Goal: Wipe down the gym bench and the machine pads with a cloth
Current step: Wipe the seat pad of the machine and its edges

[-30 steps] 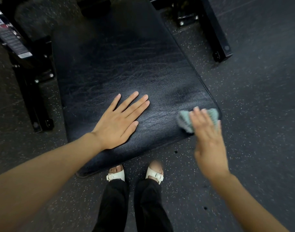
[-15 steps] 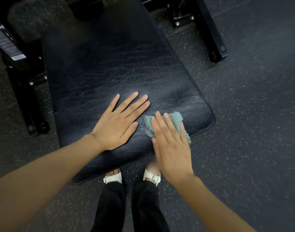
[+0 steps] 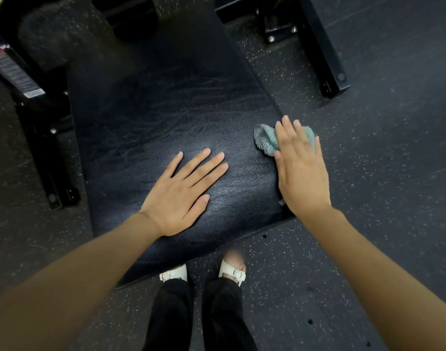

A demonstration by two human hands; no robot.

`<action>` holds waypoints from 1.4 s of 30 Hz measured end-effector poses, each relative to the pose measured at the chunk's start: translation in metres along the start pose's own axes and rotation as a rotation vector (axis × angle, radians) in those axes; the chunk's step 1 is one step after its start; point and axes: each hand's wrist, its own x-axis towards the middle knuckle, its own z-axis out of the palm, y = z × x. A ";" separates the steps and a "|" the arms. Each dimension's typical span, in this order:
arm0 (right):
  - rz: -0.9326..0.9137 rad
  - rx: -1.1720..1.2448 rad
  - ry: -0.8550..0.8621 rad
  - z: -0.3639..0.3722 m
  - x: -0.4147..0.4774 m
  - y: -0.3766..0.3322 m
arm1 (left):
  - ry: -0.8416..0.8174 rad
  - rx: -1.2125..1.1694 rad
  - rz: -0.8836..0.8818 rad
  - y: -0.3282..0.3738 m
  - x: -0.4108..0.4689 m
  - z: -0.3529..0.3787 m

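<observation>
A black padded gym bench [image 3: 166, 117] runs from the top of the view down to my feet. My left hand [image 3: 181, 196] lies flat on its near end, fingers straight and spread. A small teal cloth [image 3: 266, 139] sits at the bench's right edge. My right hand [image 3: 300, 168] presses down on the cloth with straight fingers and covers most of it; only the cloth's left part and a strip beyond the fingertips show.
Black steel frame legs stand on the speckled rubber floor: one at the left [image 3: 49, 158] and one at the upper right [image 3: 325, 51]. A label sticker [image 3: 11, 69] is on the left upright. My feet in white sandals [image 3: 204, 273] stand at the bench's near end.
My right hand has swept the cloth from beside my left hand back out to the bench's right edge. The left hand has stayed flat in place.
</observation>
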 end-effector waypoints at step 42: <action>-0.193 -0.069 0.013 0.028 -0.041 -0.072 | 0.102 -0.097 -0.151 0.005 -0.032 0.010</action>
